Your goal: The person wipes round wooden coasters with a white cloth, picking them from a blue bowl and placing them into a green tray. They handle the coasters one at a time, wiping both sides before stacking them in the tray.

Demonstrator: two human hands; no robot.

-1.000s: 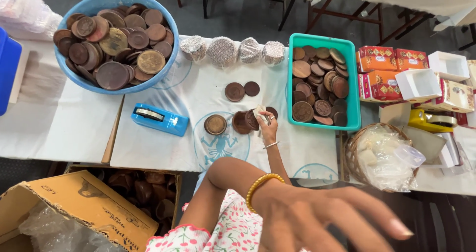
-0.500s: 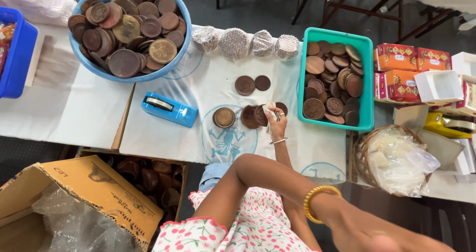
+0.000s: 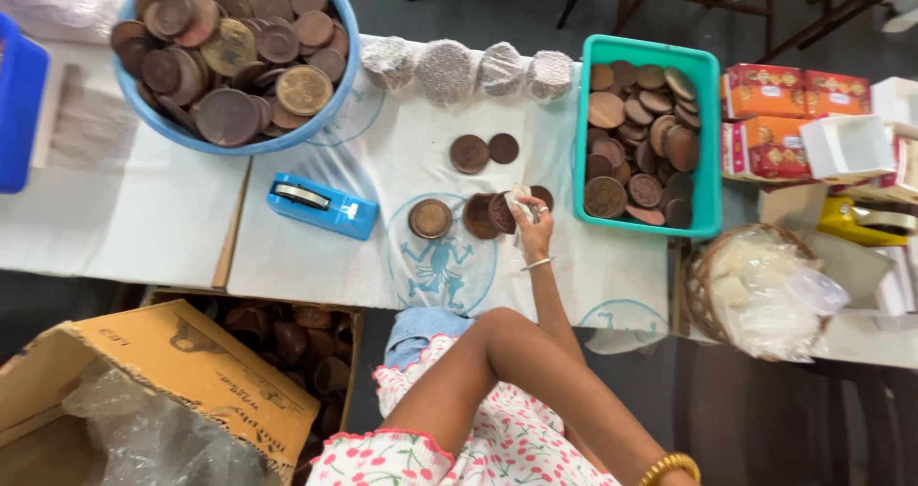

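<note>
At the middle of the white table [image 3: 316, 266], just left of the teal tray [image 3: 710, 142], the right hand [image 3: 529, 226] was down on a small cluster of brown discs. Its fingers were closed together around a pale scrap [image 3: 521, 197], perhaps tissue or wrap; the view was too small to say which. The scrap was pressed against the tilted brown disc [image 3: 499, 212] at the front of the cluster.

The left hand was out of frame. Only its bent forearm and a gold bangle [image 3: 669, 465] showed at the bottom edge, so its grip could not be judged.

A gold-faced disc [image 3: 430, 218] lay flat just beside the cluster, and a blue tape dispenser [image 3: 320, 205] sat near it to the left. Four wrapped discs [image 3: 448, 68] were lined up at the far edge, between the blue tub [image 3: 349, 75] and the tray.

Working the disc well seemed to call for keeping it propped against its neighbours so it could not slide. The scrap needed to stay flat on the disc's face rather than bunched, with light pressure. A second hand steadying the rim would likely have helped.
</note>
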